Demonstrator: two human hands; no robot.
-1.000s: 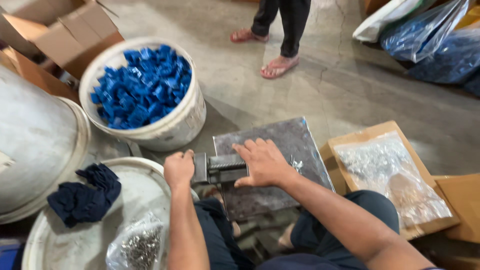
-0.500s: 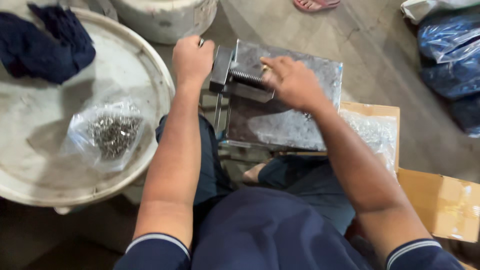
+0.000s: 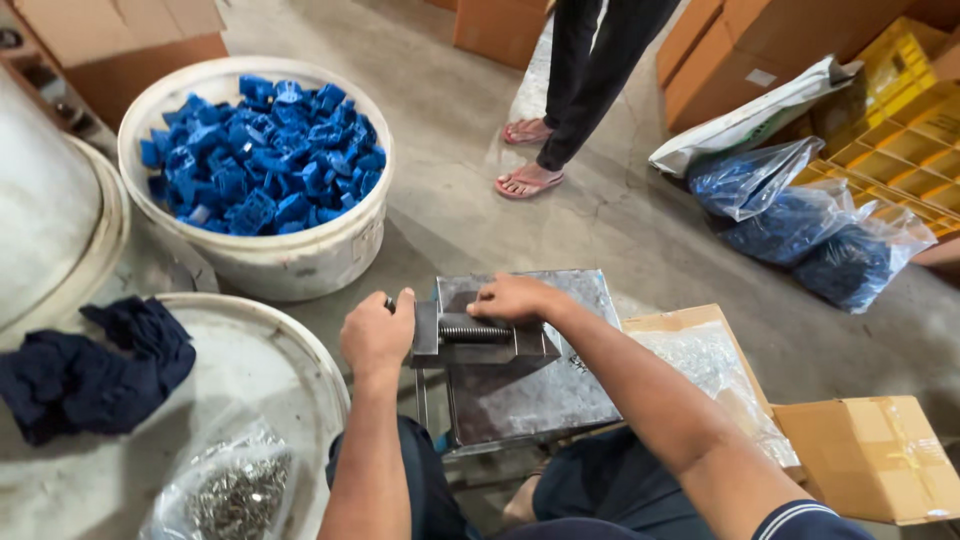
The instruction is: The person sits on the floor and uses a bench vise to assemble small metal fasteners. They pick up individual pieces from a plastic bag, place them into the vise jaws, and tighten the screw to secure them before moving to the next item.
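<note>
A small metal press jig [image 3: 480, 342] with a coil spring sits on a grey steel plate [image 3: 540, 390] in front of me. My left hand [image 3: 377, 335] is closed around the jig's handle at its left end. My right hand [image 3: 515, 298] rests on top of the jig, fingers pressed down over the spring part. What lies under those fingers is hidden. A white bucket [image 3: 300, 262] full of blue plastic parts [image 3: 262, 155] stands to the upper left of the jig.
A white round lid [image 3: 250, 350] at left carries a dark blue cloth [image 3: 95, 365] and a clear bag of small metal pieces [image 3: 225, 485]. A cardboard box [image 3: 690, 322] with clear bags lies right. Another person's sandalled feet [image 3: 528, 155] stand ahead. Bags of blue parts [image 3: 800, 225], yellow crates behind.
The view has swung back up from my lap to the floor ahead, so the bucket and the standing person show again. Both hands have stayed on the jig.
</note>
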